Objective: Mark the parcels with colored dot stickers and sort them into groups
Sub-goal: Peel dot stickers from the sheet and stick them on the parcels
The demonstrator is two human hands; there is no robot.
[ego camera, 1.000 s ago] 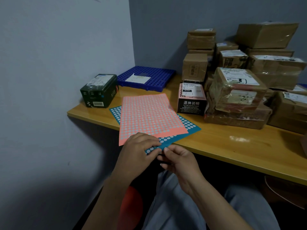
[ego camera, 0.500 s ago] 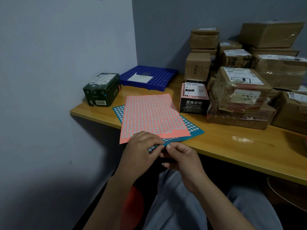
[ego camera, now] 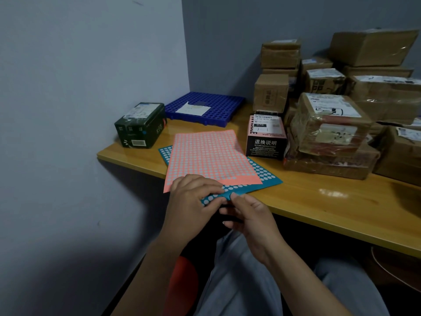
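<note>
**Blue sticker sheet held at the table edge for a dot to be lifted**

The near corner of the blue sticker sheet (ego camera: 262, 176) is held out past the front edge of the table (ego camera: 319, 201), probably so that it can be bent and a dot picked off more easily. It is gripped from above by the left hand (ego camera: 193, 199), fingers curled over it. Its edge is pinched between thumb and finger of the right hand (ego camera: 252, 215). Whether a dot has been lifted cannot be told.

The rest of the sheet lies flat on the table, mostly covered by the pink sticker sheet (ego camera: 209, 153), which seems to be kept within reach as a second colour. Both sheets are printed with close rows of small pale dots. The brown parcels (ego camera: 328, 124) are stacked at the right, apparently unsorted. A green box (ego camera: 141, 126) is set apart at the left, perhaps as the start of a group.
</note>
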